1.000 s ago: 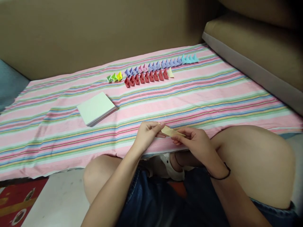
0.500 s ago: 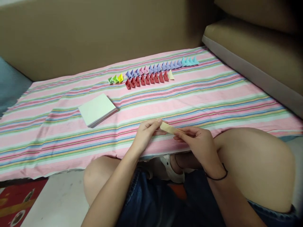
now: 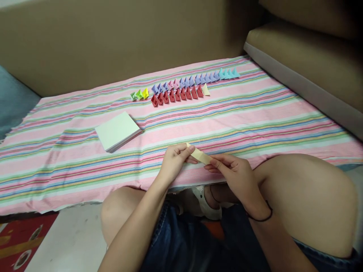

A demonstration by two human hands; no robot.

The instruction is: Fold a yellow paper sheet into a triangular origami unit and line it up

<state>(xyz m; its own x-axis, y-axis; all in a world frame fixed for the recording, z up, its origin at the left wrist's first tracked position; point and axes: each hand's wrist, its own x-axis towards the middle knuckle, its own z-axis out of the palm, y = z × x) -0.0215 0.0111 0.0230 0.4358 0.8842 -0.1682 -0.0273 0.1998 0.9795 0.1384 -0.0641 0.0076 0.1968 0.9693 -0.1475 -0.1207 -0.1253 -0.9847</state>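
A narrow folded strip of pale yellow paper (image 3: 201, 155) is stretched between my two hands, above the near edge of the striped cloth. My left hand (image 3: 177, 159) is closed on its left end, with the thumb on top and a small corner of paper sticking out beyond. The other end is pinched between the thumb and fingers of my right hand (image 3: 234, 170). Further back stand folded paper boats in rows: red boats (image 3: 177, 95) in front, with a cream boat (image 3: 205, 90) at their right end, and purple boats (image 3: 186, 82) behind.
A stack of pale square paper (image 3: 117, 130) lies on the striped cloth (image 3: 246, 117) at left. Green and yellow boats (image 3: 139, 94) stand beyond it, turquoise boats (image 3: 229, 73) at the far right. Brown cushions (image 3: 306, 64) border the right side. My knees flank the near edge.
My left thumb has shifted inward along the paper strip, so a corner now shows past it. Both hands hold the strip still, its face turned slightly more toward me.
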